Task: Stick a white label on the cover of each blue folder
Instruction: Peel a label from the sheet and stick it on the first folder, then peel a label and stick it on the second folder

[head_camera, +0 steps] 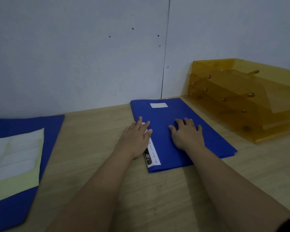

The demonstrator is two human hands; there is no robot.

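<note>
Your right hand [187, 133] lies flat, fingers spread, on the flat blue plastic folder [197, 131] – your left hand [135, 139], also open, presses its spine edge, white rectangular label [158, 105] beyond your fingertips

Two blue folder piles lie on the wooden table [94, 148]: one stack [182, 113] at centre, another [45, 131] at left. One white label [158, 105] sits on the centre cover, and one label sheet [15, 158] rests on the left pile. One amber tiered tray [241, 97] stands at right, and two hands, left [136, 139] and right [187, 134], are in view.
</note>
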